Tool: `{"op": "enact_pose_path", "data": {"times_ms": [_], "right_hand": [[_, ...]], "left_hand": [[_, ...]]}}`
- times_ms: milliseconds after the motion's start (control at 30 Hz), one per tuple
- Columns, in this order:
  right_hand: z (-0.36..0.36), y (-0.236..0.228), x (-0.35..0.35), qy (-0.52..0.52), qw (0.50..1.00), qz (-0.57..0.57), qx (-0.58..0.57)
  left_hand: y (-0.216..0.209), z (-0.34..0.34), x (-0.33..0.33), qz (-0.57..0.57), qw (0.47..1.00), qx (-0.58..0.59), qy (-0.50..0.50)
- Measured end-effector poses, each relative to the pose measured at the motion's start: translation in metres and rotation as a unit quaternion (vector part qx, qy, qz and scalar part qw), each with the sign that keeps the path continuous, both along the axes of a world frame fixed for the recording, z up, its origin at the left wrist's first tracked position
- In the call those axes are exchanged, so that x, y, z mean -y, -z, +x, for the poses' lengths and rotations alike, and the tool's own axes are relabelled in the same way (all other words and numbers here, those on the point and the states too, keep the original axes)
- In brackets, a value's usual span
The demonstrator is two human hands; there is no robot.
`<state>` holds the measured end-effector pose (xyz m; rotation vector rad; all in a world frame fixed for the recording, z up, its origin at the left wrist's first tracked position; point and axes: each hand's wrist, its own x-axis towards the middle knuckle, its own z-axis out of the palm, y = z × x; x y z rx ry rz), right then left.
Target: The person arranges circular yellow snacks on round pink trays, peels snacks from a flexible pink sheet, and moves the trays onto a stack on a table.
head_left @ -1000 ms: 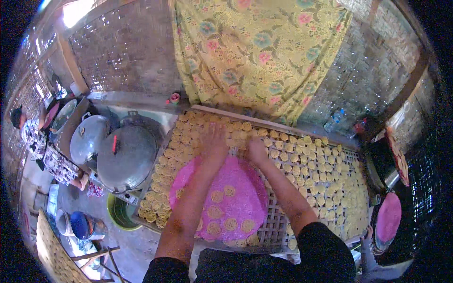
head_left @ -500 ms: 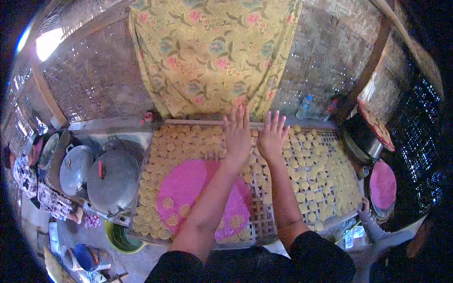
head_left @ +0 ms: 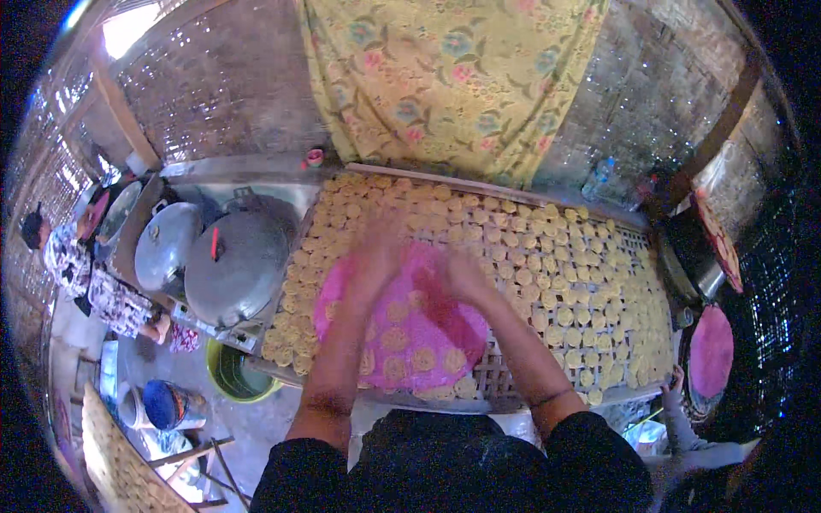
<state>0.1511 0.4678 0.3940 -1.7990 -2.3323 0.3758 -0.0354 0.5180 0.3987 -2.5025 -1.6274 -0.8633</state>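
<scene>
A round pink sheet [head_left: 333, 299] lies on a wide woven bamboo rack [head_left: 475, 369], with several flat, round yellowish pieces [head_left: 394, 340] on it. Many more such pieces [head_left: 560, 316] cover the rack in close rows; they look like thin crackers or dough discs. Over the far left part of the pink sheet is my left hand [head_left: 380, 248], its fingers smeared by motion. My right hand [head_left: 462, 274] is at the sheet's far right part, also blurred. Whether either hand grips anything does not show.
Left of the rack stand large lidded metal pots [head_left: 235, 269]. A green basin [head_left: 239, 372] and a blue bucket [head_left: 174, 404] are on the floor. Another person [head_left: 94, 274] is at the far left; a second person's hand [head_left: 676, 378] touches the rack's right corner. A black pot [head_left: 688, 256] stands at right.
Both hands have come back from the far part of the rack to above the pink sheet. Their fingers were stretched out before and are blurred now. The whole view has shifted.
</scene>
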Motion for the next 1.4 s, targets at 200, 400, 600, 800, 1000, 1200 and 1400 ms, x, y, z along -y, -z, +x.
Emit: {"op": "enact_pose_path", "data": {"times_ms": [200,400,600,800,1000,1200,1400], "right_hand": [[-0.026,0.080,0.018,-0.018,0.989,0.102,-0.104],[-0.031,0.061,0.020,-0.029,0.999,0.033,-0.015],[-0.035,0.045,0.026,-0.014,0.998,0.049,0.026],[0.041,0.041,-0.044,0.182,0.928,-0.016,-0.324],[0.065,0.081,-0.128,0.202,0.918,0.040,-0.339],[0.071,0.152,-0.171,0.231,0.891,0.009,-0.391],[-0.005,0.106,-0.131,0.211,0.957,0.144,-0.139]], "left_hand": [[0.070,-0.148,0.054,-0.096,0.987,-0.032,-0.127],[0.092,-0.162,0.064,-0.054,0.989,-0.027,-0.135],[0.112,-0.157,0.057,-0.060,0.980,-0.020,-0.190],[0.081,-0.149,0.065,-0.139,0.969,0.140,-0.150],[-0.001,-0.180,0.121,-0.098,0.949,0.276,-0.115],[0.050,-0.233,0.124,-0.166,0.922,0.279,-0.210],[0.079,-0.244,0.145,-0.141,0.937,0.252,-0.197]]}}
